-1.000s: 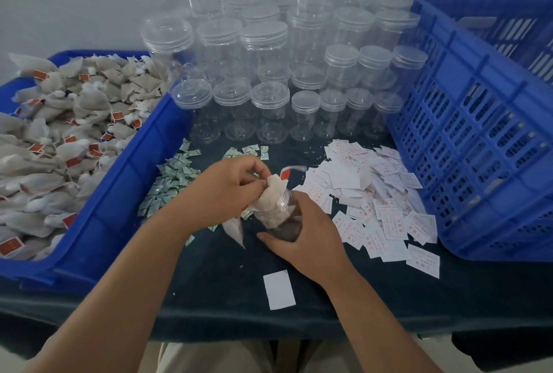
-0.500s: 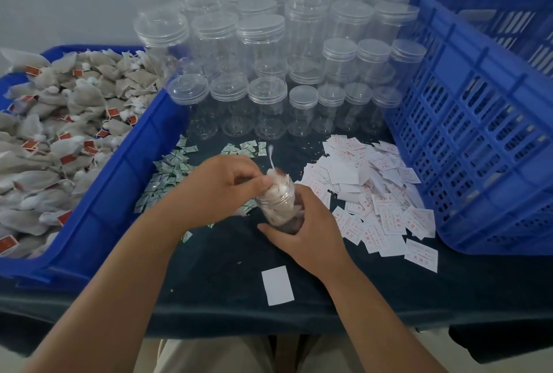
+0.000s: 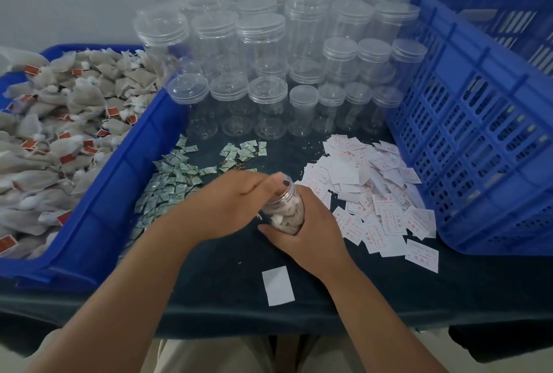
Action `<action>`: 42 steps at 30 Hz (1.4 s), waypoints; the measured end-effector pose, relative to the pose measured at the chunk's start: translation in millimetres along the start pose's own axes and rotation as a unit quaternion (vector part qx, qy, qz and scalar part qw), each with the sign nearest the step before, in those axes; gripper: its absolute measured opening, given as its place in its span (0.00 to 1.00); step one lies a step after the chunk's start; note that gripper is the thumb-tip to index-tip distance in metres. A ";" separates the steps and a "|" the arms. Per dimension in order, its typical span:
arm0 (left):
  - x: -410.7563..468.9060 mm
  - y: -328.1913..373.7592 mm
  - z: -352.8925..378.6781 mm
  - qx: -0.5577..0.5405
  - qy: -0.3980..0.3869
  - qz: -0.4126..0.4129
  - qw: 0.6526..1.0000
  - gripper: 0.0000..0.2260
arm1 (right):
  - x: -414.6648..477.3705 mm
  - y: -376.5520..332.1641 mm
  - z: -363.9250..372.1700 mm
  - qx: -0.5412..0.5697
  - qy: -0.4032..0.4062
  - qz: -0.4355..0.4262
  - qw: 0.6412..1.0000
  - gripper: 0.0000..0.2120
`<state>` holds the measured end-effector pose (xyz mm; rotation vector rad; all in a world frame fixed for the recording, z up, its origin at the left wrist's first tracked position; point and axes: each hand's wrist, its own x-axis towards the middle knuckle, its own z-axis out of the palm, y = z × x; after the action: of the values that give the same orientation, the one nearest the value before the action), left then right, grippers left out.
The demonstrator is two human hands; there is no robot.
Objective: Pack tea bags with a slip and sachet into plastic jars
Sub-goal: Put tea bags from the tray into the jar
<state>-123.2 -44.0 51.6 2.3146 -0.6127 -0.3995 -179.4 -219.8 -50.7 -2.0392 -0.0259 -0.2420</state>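
While the R hand (image 3: 308,232) wraps its fingers (image 3: 309,197) round the jar (image 3: 282,200), tilted mid-worktop (image 3: 209,283) & stuffed w/ tea bags (image 3: 287,220), the L hand (image 3: 233,205) has its fingers (image 3: 263,182) pressed together, tips at the jar mouth. Sachets (image 3: 173,181) lie just L, slips (image 3: 374,193) just R, bin (image 3: 119,193) far L.

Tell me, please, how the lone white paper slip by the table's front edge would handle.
The white rectangular paper slip looks thin: probably floppy and very light. Lying flat on the dark cloth, it may resist pinching.
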 end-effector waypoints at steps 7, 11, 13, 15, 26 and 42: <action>4.2 -35.4 9.9 -0.013 0.233 -0.002 0.972 0.06 | 0.6 -0.2 -1.1 0.021 0.044 0.015 0.999 0.23; -10.7 -69.8 32.7 0.083 0.122 -0.030 0.989 0.09 | 0.7 0.6 -1.0 0.021 0.036 0.021 0.999 0.24; -21.3 -80.3 41.7 0.106 0.104 -0.024 0.989 0.18 | 1.3 0.8 -0.5 0.016 0.034 0.020 0.999 0.25; -29.3 -83.2 47.2 0.156 0.122 -0.028 0.980 0.20 | 1.6 0.9 -0.1 0.015 0.037 0.017 0.999 0.25; -26.3 -14.1 7.3 -0.074 0.393 0.003 0.916 0.08 | -0.1 -1.9 -2.3 0.017 0.025 -0.002 1.000 0.25; -10.8 7.5 16.7 0.210 0.062 0.045 0.975 0.22 | -2.3 -1.4 -0.2 -0.014 0.004 -0.028 1.000 0.22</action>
<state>-142.0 -52.3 46.2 2.6729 -0.7983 -0.0844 -181.9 -219.1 -49.8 -2.0664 -0.0751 -0.2871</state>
